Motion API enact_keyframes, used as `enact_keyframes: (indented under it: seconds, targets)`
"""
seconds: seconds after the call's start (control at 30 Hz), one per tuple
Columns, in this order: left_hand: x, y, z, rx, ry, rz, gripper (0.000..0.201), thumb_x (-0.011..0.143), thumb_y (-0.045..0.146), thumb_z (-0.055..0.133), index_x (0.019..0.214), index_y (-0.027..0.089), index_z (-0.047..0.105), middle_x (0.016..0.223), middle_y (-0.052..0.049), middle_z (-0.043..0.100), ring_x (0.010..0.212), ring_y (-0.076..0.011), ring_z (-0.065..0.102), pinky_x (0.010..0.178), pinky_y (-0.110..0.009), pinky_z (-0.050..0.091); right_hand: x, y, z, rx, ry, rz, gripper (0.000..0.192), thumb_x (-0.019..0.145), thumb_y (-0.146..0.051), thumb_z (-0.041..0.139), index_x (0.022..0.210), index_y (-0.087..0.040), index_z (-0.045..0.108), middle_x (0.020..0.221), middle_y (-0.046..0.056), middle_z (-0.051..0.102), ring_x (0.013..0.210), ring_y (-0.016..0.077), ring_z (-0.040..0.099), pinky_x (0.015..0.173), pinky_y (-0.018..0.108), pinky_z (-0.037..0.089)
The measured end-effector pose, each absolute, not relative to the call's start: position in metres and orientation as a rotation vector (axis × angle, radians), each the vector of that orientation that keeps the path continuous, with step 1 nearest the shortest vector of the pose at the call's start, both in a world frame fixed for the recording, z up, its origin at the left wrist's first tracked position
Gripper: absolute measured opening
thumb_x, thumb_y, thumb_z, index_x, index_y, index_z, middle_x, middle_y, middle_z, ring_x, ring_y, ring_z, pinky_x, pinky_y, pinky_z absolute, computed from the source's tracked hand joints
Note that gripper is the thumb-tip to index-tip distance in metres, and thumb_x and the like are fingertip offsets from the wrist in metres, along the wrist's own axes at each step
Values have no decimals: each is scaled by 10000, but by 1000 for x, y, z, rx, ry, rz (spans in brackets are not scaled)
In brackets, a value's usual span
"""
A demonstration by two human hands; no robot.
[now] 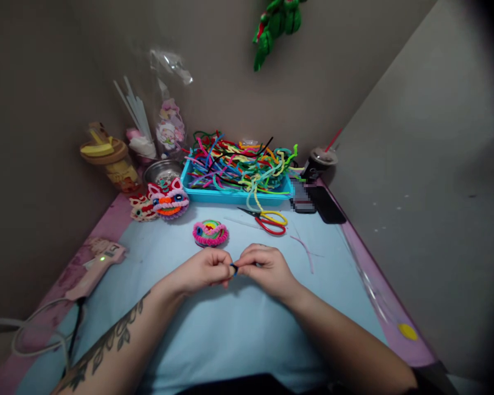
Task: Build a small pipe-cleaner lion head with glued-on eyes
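Note:
My left hand [209,267] and my right hand [268,270] meet over the middle of the table, both with fingers pinched. Between their fingertips is a small dark blue and black piece [234,269], probably a bit of pipe cleaner; the fingers cover much of it. Just beyond my left hand lies a round pink piece [209,233] made of pipe cleaners, with a blue eye and rainbow bands. Scissors [271,224] with one red and one yellow handle rest past my right hand. Thin purple pipe cleaner [307,253] lies to the right.
A blue tray [239,196] heaped with colourful pipe cleaners stands at the back. Left of it are lion-head figures [168,200] and a metal bowl [163,171]. A corded glue gun [96,269] lies at left. Phones [327,204] and a drink cup [319,162] are at back right.

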State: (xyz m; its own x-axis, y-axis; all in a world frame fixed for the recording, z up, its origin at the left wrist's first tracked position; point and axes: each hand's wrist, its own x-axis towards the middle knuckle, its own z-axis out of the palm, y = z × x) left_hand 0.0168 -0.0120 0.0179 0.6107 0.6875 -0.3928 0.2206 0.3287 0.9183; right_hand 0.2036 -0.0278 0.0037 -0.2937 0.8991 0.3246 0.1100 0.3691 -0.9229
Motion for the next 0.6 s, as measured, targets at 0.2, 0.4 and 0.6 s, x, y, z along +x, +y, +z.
enact_keyframes:
  seconds: [0.2,0.4,0.6]
  targets:
    - [19,-12,21,1239,913,350,101,640,249,535,589,165,511,471,57,540,387,-43,316,406,-189,217,204,-26,4,-874,-1689,1066,29,723,-206,730,742,-198,750,669,38,666,628,144,621,594,255,490]
    - [17,-13,20,1241,913,366,110,667,256,536,609,164,517,481,54,547,382,-43,313,401,-192,212,205,-24,4,-899,-1685,1078,42,733,-224,722,753,-201,752,688,35,663,632,137,613,593,248,483]
    - [14,-11,21,1235,923,456,218,728,329,563,604,169,481,491,57,540,394,-41,299,406,-185,197,206,-24,9,-883,-1702,1042,206,743,-270,717,940,-213,734,821,46,658,637,114,576,559,229,467]
